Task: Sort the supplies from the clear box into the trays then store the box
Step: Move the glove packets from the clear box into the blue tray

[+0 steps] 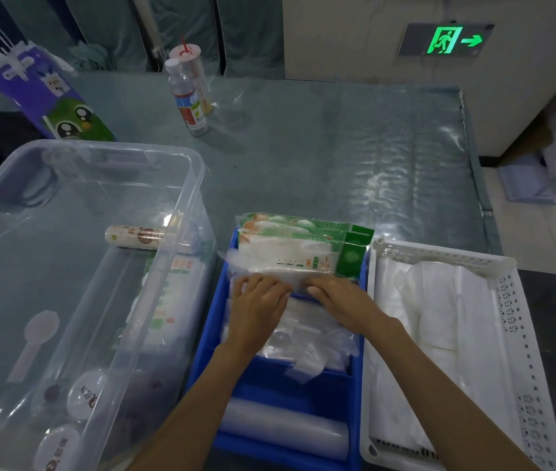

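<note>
Hands: left (pixel 259 302), right (pixel 339 299) pinching clear packet (pixel 298 266) over blue tray (pixel 281 382); clear box (pixel 76 266) left, white tray (pixel 514 334) right.

The clear box (pixel 76 266) runs off the left and bottom edges, so its near corner is out of sight. Through its hazy wall the printed packs (pixel 168 300) and round lids (pixel 88 399) read only as blurs; their lettering is too small to make out. In the blue tray (pixel 356 379), the left hand (pixel 258 307) and right hand (pixel 337 300) cover the near edge of the green-and-white packets (pixel 303 246), and their fingertips seem tucked under the plastic. The white tray (pixel 521 351) is cut at the bottom edge.
</note>
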Demonstrator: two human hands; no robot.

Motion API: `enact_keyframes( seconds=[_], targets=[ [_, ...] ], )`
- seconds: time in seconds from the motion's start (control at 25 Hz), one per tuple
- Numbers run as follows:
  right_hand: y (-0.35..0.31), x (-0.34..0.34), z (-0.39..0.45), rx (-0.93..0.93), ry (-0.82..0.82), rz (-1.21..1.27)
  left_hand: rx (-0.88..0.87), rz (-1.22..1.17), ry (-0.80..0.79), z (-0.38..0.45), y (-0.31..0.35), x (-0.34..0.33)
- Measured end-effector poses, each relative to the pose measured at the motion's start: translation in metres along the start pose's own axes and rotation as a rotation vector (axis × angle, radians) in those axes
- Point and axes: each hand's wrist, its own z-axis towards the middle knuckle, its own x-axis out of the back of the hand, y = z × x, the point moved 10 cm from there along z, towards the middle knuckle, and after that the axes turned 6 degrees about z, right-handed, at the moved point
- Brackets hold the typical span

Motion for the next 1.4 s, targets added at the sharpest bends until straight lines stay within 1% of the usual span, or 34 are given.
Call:
enact_keyframes(
  seconds=[0.08, 0.16, 0.44, 0.52, 0.72, 0.92, 1.08, 1.2, 1.28, 1.4],
  targets=[
    [0.001, -0.003, -0.002, 0.001, -0.014, -0.028, 0.024, 0.003, -0.063, -0.006, -0.002, -0.007],
    [0.003, -0.003, -0.005, 0.002, -0.023, -0.055, 0.051, 0.002, -0.08, -0.006, -0.006, -0.011],
    [0.015, -0.018, -0.01, -0.07, -0.144, -0.072, 0.066, 0.05, -0.225, -0.008, -0.016, -0.035],
    [0.015, -0.015, -0.013, -0.071, -0.129, -0.082, 0.055, 0.038, -0.223, -0.01, -0.014, -0.034],
    [0.007, 0.007, -0.025, -0.043, -0.016, -0.058, 0.047, -0.004, -0.181, -0.016, -0.013, -0.02],
    [0.01, 0.001, -0.033, -0.054, -0.054, -0.161, 0.04, 0.031, -0.23, -0.02, -0.009, -0.021],
    [0.002, 0.005, -0.044, -0.02, -0.021, -0.174, 0.039, 0.019, -0.237, -0.026, -0.005, -0.013],
    [0.001, 0.007, -0.052, -0.019, -0.028, -0.215, 0.014, 0.046, -0.3, -0.031, -0.003, -0.017],
    [-0.001, 0.01, -0.059, -0.03, -0.029, -0.209, 0.004, 0.069, -0.345, -0.032, -0.001, -0.02],
    [-0.004, 0.017, -0.072, -0.04, 0.01, -0.165, 0.005, 0.08, -0.327, -0.031, 0.002, -0.014]
  ],
)
